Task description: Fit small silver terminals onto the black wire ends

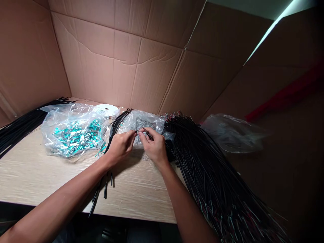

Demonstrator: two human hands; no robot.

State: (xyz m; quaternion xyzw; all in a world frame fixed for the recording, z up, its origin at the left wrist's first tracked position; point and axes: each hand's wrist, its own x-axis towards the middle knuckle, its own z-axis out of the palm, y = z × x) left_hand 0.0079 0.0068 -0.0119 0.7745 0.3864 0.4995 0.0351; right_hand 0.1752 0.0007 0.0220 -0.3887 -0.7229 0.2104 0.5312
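Note:
My left hand (123, 143) is closed, its fingertips pinching what looks like the small black end of a cable (137, 131). Thumb and fingers of my right hand (155, 145) are pressed together around a thin dark piece (149, 135), whose exact kind I cannot make out. The two hands' fingertips nearly meet. Behind them lies a clear bag of small silvery metal parts (144, 124), partly hidden by the fingers. A bunch of thin black cables (116, 125) runs beneath my left wrist, with loose ends hanging toward the table's front edge.
A clear bag of teal and silver pieces (78, 136) sits left, near a white disc (108, 110). Black cables (22, 123) lie far left. On the right, a thick bundle of black cables (199, 162) spills forward beside an plastic bag (233, 133). Cardboard walls (101, 60) enclose the table (141, 192).

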